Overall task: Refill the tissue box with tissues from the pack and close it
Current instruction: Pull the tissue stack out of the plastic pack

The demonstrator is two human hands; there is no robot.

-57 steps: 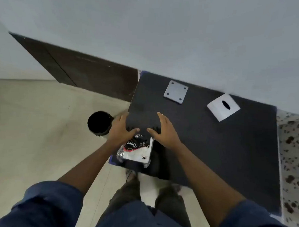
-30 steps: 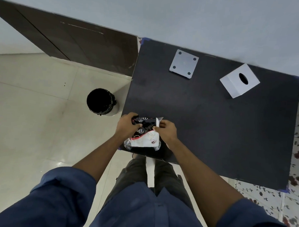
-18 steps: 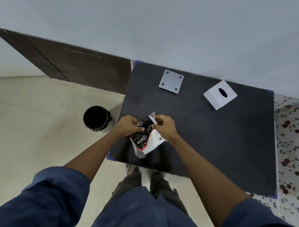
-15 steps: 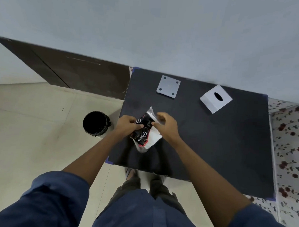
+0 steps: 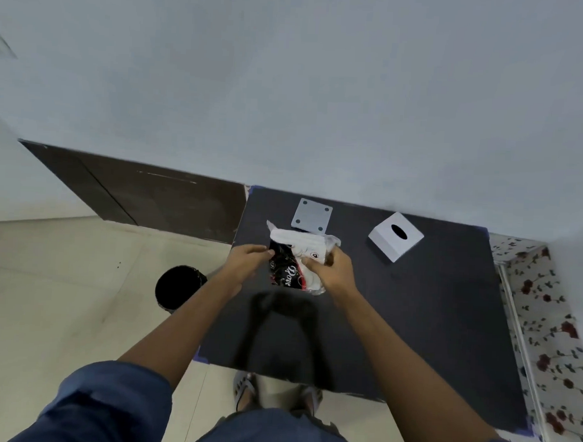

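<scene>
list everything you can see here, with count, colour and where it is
tissue pack: 1, black, white and red, held up over the table's near left part
tissues: white wad showing at the pack's open top
tissue box: 1, white with dark oval slot, far right of table
flat plate: 1, grey square with four corner holes, far edge of table
table: 1, black top, against the wall
bin: 1, black, on the floor left of the table
left hand: pinching the pack's left edge
right hand: gripping the pack's right side
sleeves: 2, dark blue, bottom of view
</scene>
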